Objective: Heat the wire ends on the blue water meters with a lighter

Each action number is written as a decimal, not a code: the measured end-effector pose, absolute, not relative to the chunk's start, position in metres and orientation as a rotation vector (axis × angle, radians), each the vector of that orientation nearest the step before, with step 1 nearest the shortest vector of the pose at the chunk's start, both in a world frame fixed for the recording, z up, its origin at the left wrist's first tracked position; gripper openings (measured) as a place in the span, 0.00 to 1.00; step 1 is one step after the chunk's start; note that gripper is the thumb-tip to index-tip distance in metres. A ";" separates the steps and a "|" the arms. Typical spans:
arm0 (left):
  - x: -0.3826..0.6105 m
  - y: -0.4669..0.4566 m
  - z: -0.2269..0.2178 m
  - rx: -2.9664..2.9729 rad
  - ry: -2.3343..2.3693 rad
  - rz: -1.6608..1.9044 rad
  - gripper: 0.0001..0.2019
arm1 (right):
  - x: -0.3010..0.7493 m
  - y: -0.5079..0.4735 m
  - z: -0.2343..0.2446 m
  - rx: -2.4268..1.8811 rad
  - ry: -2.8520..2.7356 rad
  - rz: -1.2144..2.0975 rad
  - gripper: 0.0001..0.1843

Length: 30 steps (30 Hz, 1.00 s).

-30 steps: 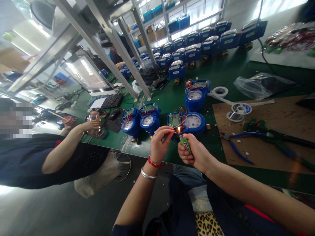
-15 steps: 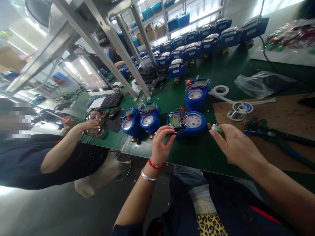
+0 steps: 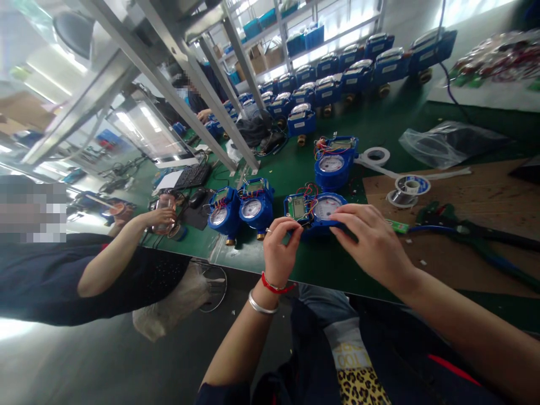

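A blue water meter (image 3: 314,208) with a green circuit board and red wires lies on the green bench in front of me. My left hand (image 3: 280,247) pinches a thin wire at the meter's near left side, fingers closed. My right hand (image 3: 371,242) rests on the meter's right side with fingers curved over its body. A green lighter (image 3: 398,226) lies on the brown board just right of that hand. Two more blue meters (image 3: 240,209) stand to the left, and another meter (image 3: 333,163) sits behind.
Blue-handled pliers (image 3: 447,228), solder spools (image 3: 407,188), a tape roll (image 3: 377,156) and a plastic bag (image 3: 447,145) lie right. Rows of blue meters (image 3: 337,84) fill the back. A seated person's hand (image 3: 158,216) holds a jar at left, near a keyboard (image 3: 192,175).
A second ago my right hand held the lit lighter by the wire. It then carried the lighter right, left it on the board, and came back onto the meter. My left hand stayed put.
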<state>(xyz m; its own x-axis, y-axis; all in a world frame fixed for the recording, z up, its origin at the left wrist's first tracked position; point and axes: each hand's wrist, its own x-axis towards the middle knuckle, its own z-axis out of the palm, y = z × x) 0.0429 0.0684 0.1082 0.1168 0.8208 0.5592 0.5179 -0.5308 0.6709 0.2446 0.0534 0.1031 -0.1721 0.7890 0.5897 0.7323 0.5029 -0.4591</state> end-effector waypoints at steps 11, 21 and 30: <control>0.045 0.066 0.109 2.071 1.361 1.325 0.05 | 0.211 0.082 0.095 -1.118 -1.977 0.138 0.08; 0.050 0.068 0.108 2.125 1.389 1.381 0.04 | 0.216 0.083 0.096 -1.105 -2.012 0.058 0.09; 0.042 0.065 0.109 2.092 1.346 1.302 0.03 | 0.220 0.084 0.098 -1.052 -2.011 0.194 0.05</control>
